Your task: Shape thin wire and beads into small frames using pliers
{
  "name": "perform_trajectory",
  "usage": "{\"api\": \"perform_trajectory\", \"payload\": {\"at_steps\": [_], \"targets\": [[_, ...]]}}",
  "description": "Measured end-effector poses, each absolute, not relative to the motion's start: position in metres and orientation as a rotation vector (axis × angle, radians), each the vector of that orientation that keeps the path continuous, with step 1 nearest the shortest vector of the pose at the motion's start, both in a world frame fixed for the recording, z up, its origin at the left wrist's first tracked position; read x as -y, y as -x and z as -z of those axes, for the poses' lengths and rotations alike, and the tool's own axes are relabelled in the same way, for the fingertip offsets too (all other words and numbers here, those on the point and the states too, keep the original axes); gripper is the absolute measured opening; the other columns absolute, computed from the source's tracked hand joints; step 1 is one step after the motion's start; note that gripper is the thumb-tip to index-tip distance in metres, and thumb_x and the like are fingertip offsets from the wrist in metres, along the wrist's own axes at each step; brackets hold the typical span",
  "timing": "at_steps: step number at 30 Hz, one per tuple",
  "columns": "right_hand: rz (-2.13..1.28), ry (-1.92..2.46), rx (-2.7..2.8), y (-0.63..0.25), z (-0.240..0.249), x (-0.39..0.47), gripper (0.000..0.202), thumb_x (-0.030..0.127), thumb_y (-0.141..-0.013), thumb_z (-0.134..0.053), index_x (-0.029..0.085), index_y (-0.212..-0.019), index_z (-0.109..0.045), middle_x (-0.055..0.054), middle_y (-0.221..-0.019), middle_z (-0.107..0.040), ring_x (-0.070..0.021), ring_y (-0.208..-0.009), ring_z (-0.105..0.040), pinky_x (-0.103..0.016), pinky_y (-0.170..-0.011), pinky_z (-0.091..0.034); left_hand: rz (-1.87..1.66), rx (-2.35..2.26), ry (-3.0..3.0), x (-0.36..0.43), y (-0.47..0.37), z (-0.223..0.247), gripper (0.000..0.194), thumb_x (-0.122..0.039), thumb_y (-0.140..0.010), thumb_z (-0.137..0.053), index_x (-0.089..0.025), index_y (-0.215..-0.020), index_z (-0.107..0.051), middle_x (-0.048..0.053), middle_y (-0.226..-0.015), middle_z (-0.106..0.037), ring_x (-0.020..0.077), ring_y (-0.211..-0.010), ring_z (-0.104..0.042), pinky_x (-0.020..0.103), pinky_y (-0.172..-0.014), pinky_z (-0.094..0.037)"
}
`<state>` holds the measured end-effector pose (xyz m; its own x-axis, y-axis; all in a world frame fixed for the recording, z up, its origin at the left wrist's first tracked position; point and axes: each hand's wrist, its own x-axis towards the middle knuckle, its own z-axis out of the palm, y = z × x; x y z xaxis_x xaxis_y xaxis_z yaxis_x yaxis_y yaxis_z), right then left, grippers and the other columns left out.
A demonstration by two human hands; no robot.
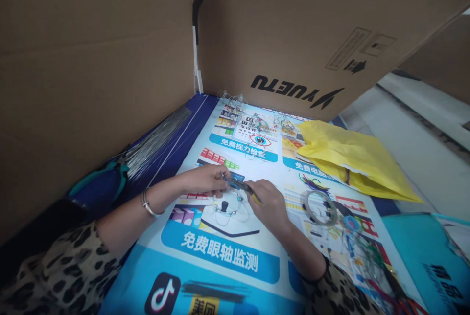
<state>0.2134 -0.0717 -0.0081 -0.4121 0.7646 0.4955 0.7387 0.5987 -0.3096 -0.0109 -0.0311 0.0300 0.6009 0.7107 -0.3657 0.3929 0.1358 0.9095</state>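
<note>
Both hands meet over the middle of a printed poster (220, 250). My right hand (270, 205) is closed round pliers (240, 185) with yellow and dark handles, their jaws pointing left. The jaws reach the fingertips of my left hand (211, 179), which are pinched together on a thin wire piece too small to make out clearly. Below the hands hangs or lies a thin wire loop with small beads (229, 213), one of them green. A silver bangle (147, 203) circles my left wrist.
Cardboard walls (293, 26) rise behind and at left. A yellow bag (360, 158) lies at back right, a clear tape roll (321, 207) nearer. Thin wires (157, 136) and teal-handled pliers (123, 173) are at left. Wire pieces (235, 102) lie at the back, tangled items (370, 256) at right.
</note>
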Motion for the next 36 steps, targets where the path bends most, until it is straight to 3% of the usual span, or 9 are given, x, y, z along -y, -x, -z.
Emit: {"api": "perform_trajectory", "payload": {"at_steps": [6,17,28,36], "targets": [[-0.048,1.17,2.22,-0.214,0.009,0.071,0.022,0.017,-0.082,-0.051,0.019,-0.101,-0.062,-0.006,-0.084,-0.063,-0.0172,-0.082,-0.058,-0.03,-0.075,-0.049,-0.36,-0.883,-1.391,0.031,0.01,-0.025,0.018,-0.019,-0.074,-0.055,-0.015,-0.09,-0.05,-0.002,-0.063,-0.061,0.0074,-0.05,-0.051,0.016,-0.045,-0.035],[-0.054,1.171,2.231,-0.216,0.011,0.072,0.023,0.016,-0.082,-0.051,0.019,-0.102,-0.062,-0.005,-0.084,-0.063,-0.0171,-0.082,-0.058,-0.03,-0.075,-0.049,-0.389,-0.921,-1.297,0.039,0.002,-0.023,0.012,-0.01,-0.071,-0.047,-0.012,-0.081,-0.054,0.002,-0.066,-0.064,0.0088,-0.052,-0.056,0.021,-0.052,-0.044],[-0.075,1.177,2.21,-0.215,0.01,0.072,0.024,0.016,-0.081,-0.05,0.021,-0.102,-0.062,-0.005,-0.085,-0.063,-0.0172,-0.082,-0.058,-0.03,-0.075,-0.049,-0.412,-0.861,-1.285,0.039,0.0,-0.018,0.016,-0.024,-0.076,-0.057,-0.011,-0.084,-0.057,0.003,-0.066,-0.064,0.0101,-0.056,-0.058,0.02,-0.051,-0.043],[-0.07,1.187,2.194,-0.215,0.012,0.072,0.023,0.016,-0.081,-0.052,0.02,-0.101,-0.062,-0.005,-0.084,-0.063,-0.0172,-0.083,-0.058,-0.03,-0.076,-0.049,-0.487,-0.862,-1.215,0.042,-0.001,-0.019,0.015,-0.025,-0.077,-0.059,-0.013,-0.078,-0.051,0.002,-0.063,-0.063,0.0091,-0.053,-0.058,0.018,-0.047,-0.04]]}}
